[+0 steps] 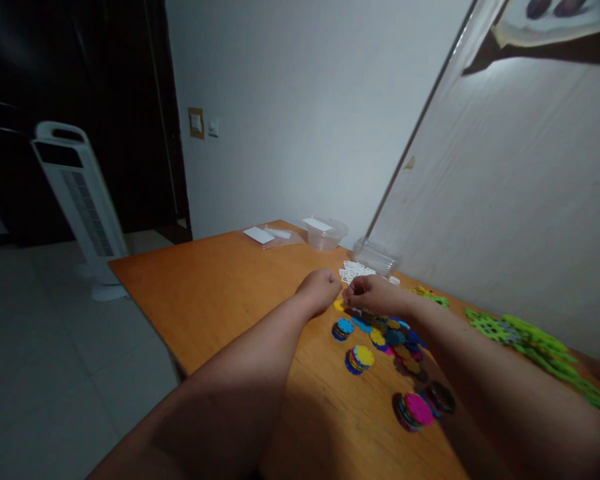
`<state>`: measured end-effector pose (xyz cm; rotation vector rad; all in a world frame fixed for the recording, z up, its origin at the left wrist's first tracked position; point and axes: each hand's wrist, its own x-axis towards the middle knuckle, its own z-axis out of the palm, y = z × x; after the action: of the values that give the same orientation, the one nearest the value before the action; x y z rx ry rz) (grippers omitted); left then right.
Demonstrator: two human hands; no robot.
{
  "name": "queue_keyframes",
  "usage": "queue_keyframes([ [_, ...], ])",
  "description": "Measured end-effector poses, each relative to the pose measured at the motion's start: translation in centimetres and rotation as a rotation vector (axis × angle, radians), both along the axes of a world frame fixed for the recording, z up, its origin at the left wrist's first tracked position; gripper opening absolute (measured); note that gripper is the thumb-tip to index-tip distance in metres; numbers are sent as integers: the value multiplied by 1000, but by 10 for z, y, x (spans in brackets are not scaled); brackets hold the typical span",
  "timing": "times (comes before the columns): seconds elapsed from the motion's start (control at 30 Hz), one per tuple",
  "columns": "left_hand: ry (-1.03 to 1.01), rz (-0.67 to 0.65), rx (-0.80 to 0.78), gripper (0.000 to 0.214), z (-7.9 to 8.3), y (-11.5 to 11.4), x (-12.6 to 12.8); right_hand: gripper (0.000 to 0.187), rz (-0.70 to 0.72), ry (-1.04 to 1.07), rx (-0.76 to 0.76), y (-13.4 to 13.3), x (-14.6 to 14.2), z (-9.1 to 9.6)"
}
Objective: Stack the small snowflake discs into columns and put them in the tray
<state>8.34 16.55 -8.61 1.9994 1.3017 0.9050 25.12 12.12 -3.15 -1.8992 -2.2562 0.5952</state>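
Observation:
My left hand (320, 291) is closed beyond the stacks, its fingertips turned away, so what it holds is hidden. Close by on its right, my right hand (371, 293) bends over the loose pile with thumb and fingers together; I cannot make out what is in them. A yellow notched plastic disc (339, 305) shows just below and between the hands. Under my right hand and forearm spreads a pile of mixed-colour notched discs (393, 338). Nearer me stand a blue-topped stack (343, 328), a yellow-topped stack (360, 359), a pink-topped stack (414, 411) and a dark-topped stack (439, 398).
Behind my hands lie white printed pieces (357, 272), a clear plastic box (376, 255), a round clear tub (325, 235) and a clear bag with white cards (273, 235). Green lattice pieces (525, 337) line the wall side of the wooden table (215, 287). A white tower fan (83, 200) stands left.

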Motion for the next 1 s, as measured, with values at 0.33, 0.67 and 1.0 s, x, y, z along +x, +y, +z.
queue_keyframes([
  [0.33, -10, -1, 10, 22, -4, 1, 1, 19, -50, -165, -90, -12, 27, 11],
  [0.67, 0, -14, 12, 21, -3, 2, 1, 27, 10, -35, -25, -9, 12, 12],
  [1.0, -28, -10, -26, 23, -1, -1, 0, 22, 43, 7, 11, 1, -8, 3],
])
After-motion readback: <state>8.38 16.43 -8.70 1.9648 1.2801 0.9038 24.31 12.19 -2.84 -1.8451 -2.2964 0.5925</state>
